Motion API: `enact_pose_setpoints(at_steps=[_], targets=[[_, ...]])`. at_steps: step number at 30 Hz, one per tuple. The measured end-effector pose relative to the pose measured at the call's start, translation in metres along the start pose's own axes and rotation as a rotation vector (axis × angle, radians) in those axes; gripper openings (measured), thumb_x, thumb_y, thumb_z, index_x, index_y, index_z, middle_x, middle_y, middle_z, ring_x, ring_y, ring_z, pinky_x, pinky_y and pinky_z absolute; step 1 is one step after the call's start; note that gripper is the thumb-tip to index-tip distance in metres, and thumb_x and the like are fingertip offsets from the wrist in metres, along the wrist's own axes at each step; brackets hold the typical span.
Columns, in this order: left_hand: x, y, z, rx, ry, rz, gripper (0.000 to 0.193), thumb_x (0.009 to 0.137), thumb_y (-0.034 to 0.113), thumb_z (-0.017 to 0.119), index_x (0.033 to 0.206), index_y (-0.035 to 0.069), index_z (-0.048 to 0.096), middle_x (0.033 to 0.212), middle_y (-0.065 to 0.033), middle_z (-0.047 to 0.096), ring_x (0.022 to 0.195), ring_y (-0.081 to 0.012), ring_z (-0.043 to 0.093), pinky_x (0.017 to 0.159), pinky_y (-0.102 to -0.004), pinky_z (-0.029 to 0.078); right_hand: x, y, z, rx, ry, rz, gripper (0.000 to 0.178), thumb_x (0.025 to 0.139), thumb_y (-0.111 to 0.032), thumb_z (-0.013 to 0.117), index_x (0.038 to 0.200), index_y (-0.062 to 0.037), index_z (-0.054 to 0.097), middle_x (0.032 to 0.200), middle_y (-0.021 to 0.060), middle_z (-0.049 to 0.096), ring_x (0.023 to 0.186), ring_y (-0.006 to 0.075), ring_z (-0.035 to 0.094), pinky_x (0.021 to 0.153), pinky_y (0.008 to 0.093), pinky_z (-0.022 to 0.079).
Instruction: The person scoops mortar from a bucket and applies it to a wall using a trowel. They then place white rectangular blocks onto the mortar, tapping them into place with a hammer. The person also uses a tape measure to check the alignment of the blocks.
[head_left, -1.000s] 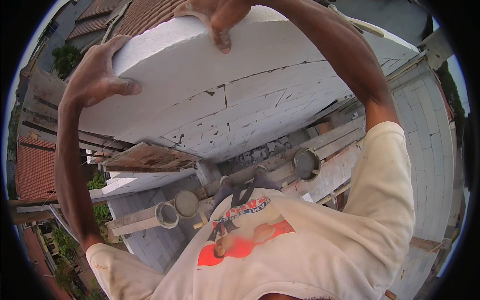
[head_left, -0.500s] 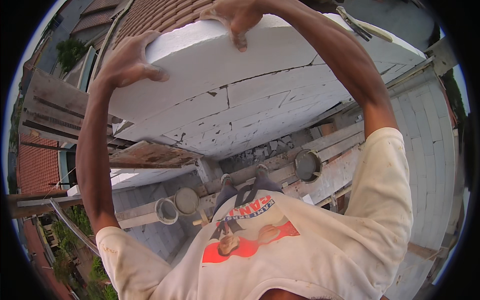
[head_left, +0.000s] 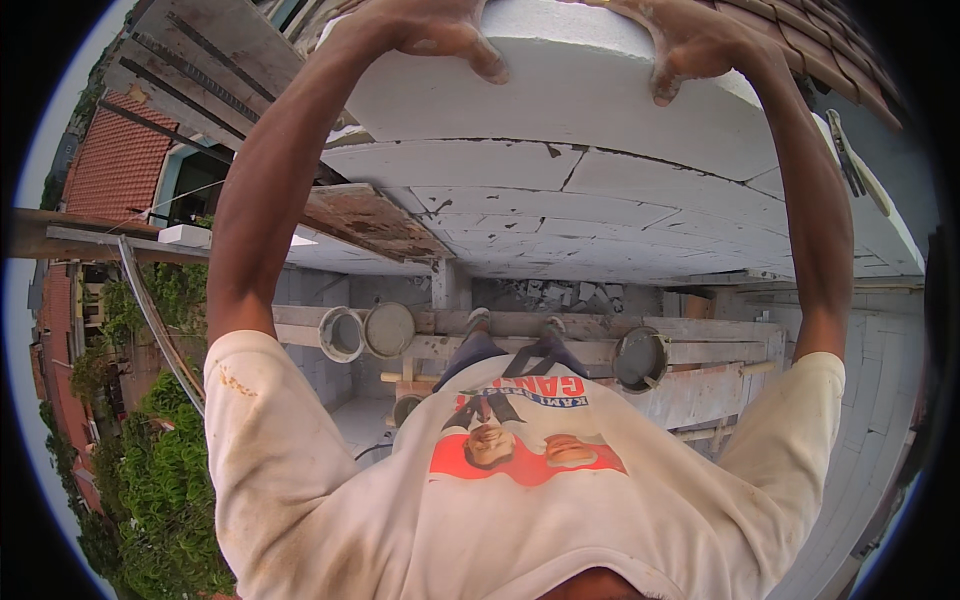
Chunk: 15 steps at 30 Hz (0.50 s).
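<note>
A large white lightweight block sits on top of a white block wall, at the upper middle of the view. My left hand grips the block's near left edge with the fingers curled over its face. My right hand holds the near right edge the same way. Both arms reach up and forward from my shoulders. The wall below the block shows cracked, rough joints.
I stand on wooden scaffold planks with my feet visible below. Round buckets and a lid-like pan rest on the planks. A rusty sheet juts out at left. Red tiled roofs and green bushes lie far below.
The block has shifted up and away onto the wall top. My hands moved closer together along its near edge, and my view tilted further down.
</note>
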<state>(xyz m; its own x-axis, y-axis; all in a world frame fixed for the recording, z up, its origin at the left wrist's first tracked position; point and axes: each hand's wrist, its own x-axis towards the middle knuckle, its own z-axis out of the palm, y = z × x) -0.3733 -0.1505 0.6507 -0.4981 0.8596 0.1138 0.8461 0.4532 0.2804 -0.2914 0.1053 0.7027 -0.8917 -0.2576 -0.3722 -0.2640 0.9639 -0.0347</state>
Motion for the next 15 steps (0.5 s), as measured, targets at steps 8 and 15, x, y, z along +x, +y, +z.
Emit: enact_pose_setpoints(at_steps=[8, 15], targets=[[0.019, 0.008, -0.001, -0.026, -0.011, 0.09, 0.078, 0.06, 0.036, 0.089, 0.128, 0.004, 0.068, 0.119, -0.0224, 0.073, 0.11, -0.0382, 0.068, 0.097, -0.0445, 0.052, 0.003, 0.032, 0.019, -0.035, 0.044, -0.028, 0.112, 0.063, -0.03, 0.092, 0.159, -0.017, 0.037, 0.143, 0.0185, 0.061, 0.129, 0.0343, 0.06, 0.112, 0.0481, 0.047], [0.018, -0.019, 0.019, 0.038, 0.01, -0.096, 0.119, 0.042, 0.051, 0.081, 0.144, -0.006, 0.054, 0.125, -0.0265, 0.067, 0.116, -0.038, 0.065, 0.104, -0.0456, 0.05, -0.078, 0.084, 0.01, 0.045, 0.361, 0.142, 0.099, 0.08, -0.045, 0.084, 0.161, -0.0175, 0.034, 0.153, 0.0193, 0.053, 0.143, 0.0363, 0.048, 0.12, 0.0554, 0.038]])
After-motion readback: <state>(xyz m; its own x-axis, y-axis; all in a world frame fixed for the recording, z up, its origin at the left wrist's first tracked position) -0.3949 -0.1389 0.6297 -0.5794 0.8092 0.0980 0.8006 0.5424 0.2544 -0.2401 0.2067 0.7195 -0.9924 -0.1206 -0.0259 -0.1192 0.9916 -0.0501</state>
